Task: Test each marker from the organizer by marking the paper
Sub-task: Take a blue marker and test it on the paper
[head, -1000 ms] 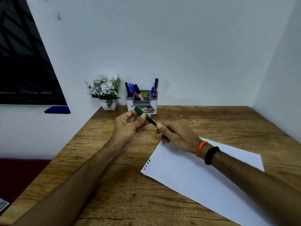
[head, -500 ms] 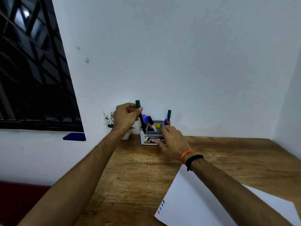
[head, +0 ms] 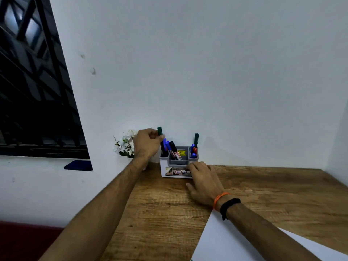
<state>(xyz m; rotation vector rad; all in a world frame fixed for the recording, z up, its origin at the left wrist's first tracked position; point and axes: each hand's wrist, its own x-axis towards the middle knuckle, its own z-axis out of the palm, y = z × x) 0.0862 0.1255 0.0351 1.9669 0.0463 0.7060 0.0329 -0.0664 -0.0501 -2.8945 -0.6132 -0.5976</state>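
Note:
A grey and white organizer (head: 176,162) stands on the wooden desk against the wall and holds several markers, blue, black, red and green. My left hand (head: 147,143) pinches a green marker (head: 160,131) upright, with its lower end down in the organizer's left compartment. My right hand (head: 204,182) rests on the desk with its fingertips touching the organizer's front right corner, and it holds nothing. The white paper (head: 231,243) lies at the lower right, partly under my right forearm.
A small pot of white flowers (head: 125,143) stands just left of the organizer, behind my left hand. A dark barred window (head: 33,100) fills the left wall, with a blue object (head: 78,165) on its sill. The wooden desk (head: 273,187) runs right to a corner wall.
My left hand has carried the green marker from above the desk to the organizer and lowered it into the left compartment. My right hand has moved from the paper to the organizer's front.

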